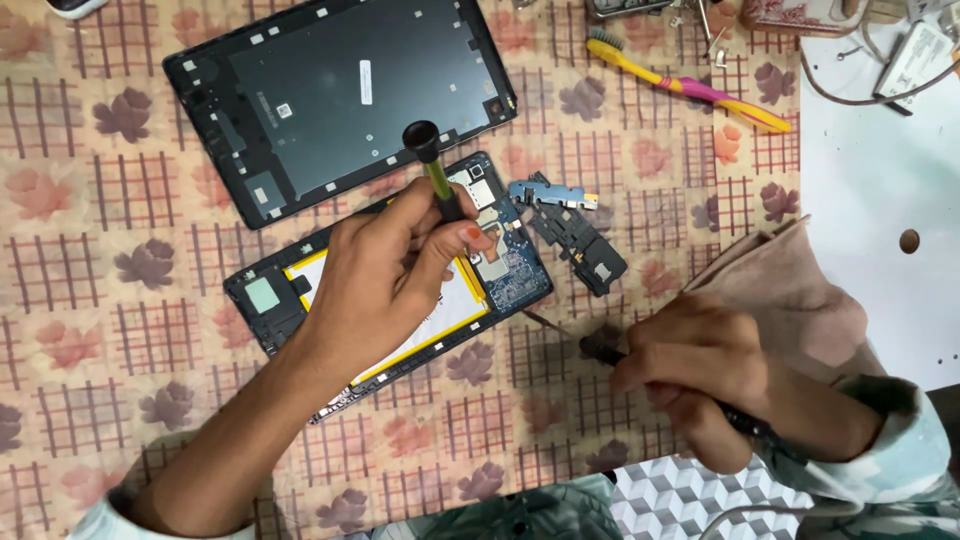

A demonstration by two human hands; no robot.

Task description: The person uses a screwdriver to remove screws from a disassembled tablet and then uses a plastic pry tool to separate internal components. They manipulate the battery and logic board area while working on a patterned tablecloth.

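A screwdriver (pixel 437 172) with a green shaft and black cap is gripped upright in the left hand (pixel 395 270), its tip lowered onto the opened tablet (pixel 300 300) lying directly beneath that hand. The tablet is judged light, thin and fragile: exposed blue circuit board and yellow-edged battery, best held by its black frame edges. A slim dark tool (pixel 600 350) is clasped in the right hand (pixel 700 375), its point directed toward the tablet's lower corner. Just beyond the left hand, small removed parts (pixel 575 230) rest on the patterned surface (pixel 100 200). Farther off lies the detached back cover (pixel 340 90), bearing a small white rectangular label. A yellow-pink toothbrush (pixel 690 85) lies beyond the right hand.
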